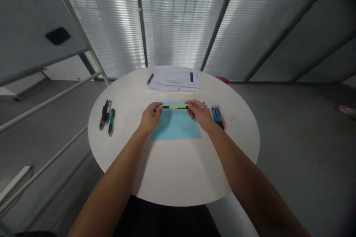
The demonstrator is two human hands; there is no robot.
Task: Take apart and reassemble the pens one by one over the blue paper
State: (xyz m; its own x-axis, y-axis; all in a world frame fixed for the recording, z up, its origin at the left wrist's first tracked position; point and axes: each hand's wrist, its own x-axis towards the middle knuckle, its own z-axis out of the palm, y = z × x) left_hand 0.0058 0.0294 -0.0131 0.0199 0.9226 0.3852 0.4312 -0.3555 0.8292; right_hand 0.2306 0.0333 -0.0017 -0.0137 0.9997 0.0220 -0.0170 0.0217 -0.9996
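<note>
Yellow-black pen (175,107) spans left fingers (158,103) to right fingers (192,102), ends gripped.

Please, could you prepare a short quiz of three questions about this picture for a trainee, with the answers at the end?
1. Multiple choice. What do the bare left hand and the bare right hand hold between them?
A) a red plastic ruler
B) a slim yellow-and-black pen
C) a silver metal spoon

2. True or false? The light-blue rectangular paper sheet lies nearer to the person than the stack of white printed papers.

3. Fill the gap. The slim green-barrelled pen lies on the white round table toward the person's ____ side.

Key: 1. B; 2. True; 3. left
</note>
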